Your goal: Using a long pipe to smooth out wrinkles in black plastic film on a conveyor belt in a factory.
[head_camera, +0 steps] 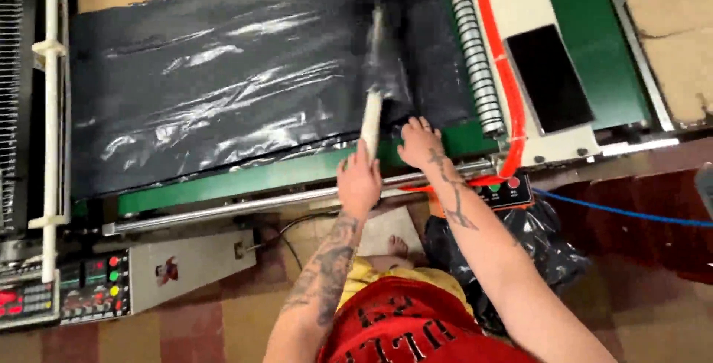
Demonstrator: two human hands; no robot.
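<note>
A wide sheet of shiny black plastic film (pixel 215 80) lies across the green bed of a machine (pixel 245 177). My left hand (pixel 359 181) grips the near end of a pale stick (pixel 370 121) that reaches up under a raised fold of the film (pixel 390 58). My right hand (pixel 420 144) presses flat on the film's near edge, just right of the stick, fingers spread. Both forearms are tattooed.
A ribbed roller (pixel 473 51) and an orange hose (pixel 499 66) run along the right side of the bed. A dark flat panel (pixel 548 77) lies on the machine's right part. Control boxes with buttons (pixel 93 285) sit lower left; another (pixel 505 188) is by my right wrist. Black bagged film (pixel 538 248) lies on the floor.
</note>
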